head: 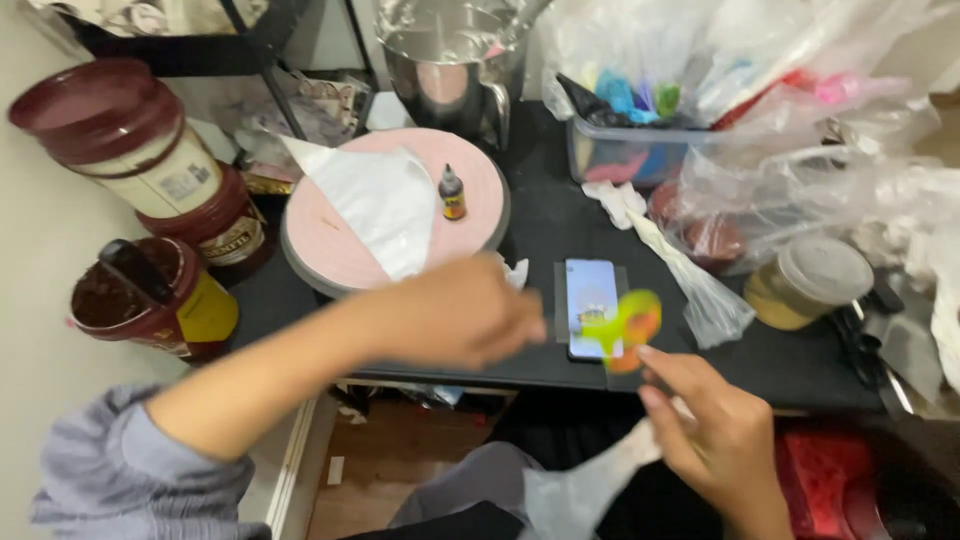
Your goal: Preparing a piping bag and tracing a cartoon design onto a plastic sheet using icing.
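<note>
My left hand (455, 312) is blurred over the front edge of the black table (540, 225), its fingers curled toward a small yellow-green and orange object (625, 332) that hovers over a phone (590, 305). Whether it grips that object is unclear. My right hand (715, 425) is lower, below the table edge, closed on a white piping bag (580, 490) whose tip points up toward the coloured object. A pink turntable (330, 245) with a white paper sheet (375, 195) and a small dark dropper bottle (452, 193) stands behind my left hand.
Dark red tubs (150, 300) stack at the left. A steel pot (450, 65) is at the back. A clear box of coloured items (625, 150), plastic bags (800, 120), a lidded jar (810, 283) and another piping bag (690, 280) crowd the right.
</note>
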